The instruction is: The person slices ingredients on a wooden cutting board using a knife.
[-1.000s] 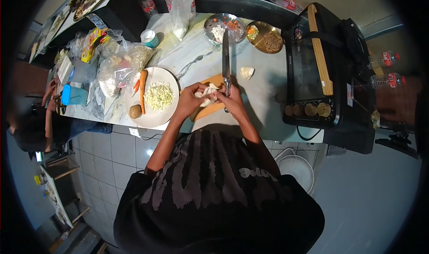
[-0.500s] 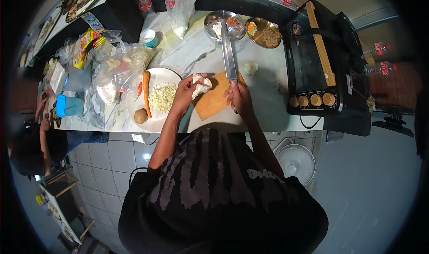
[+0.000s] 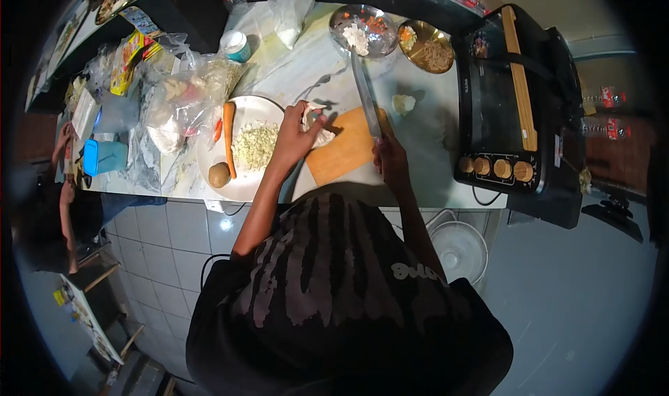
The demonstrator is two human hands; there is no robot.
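Left hand [image 3: 297, 133] curls around pale food [image 3: 324, 138]; right hand [image 3: 391, 160] tightly grips knife [image 3: 366, 96]; plated heap [image 3: 255, 146] is diced, carrot [image 3: 228, 138] unchopped

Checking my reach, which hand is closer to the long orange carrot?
Left. The left hand is to the right of the long orange carrot; the right hand is farther right, by the tan rectangular wooden board.

Black T-shirt [image 3: 348, 358], ragged grey vertical stripes [image 3: 324, 295], pale lettering [image 3: 417, 273] at right, short sleeves [image 3: 213, 288], bare forearms [image 3: 255, 215]
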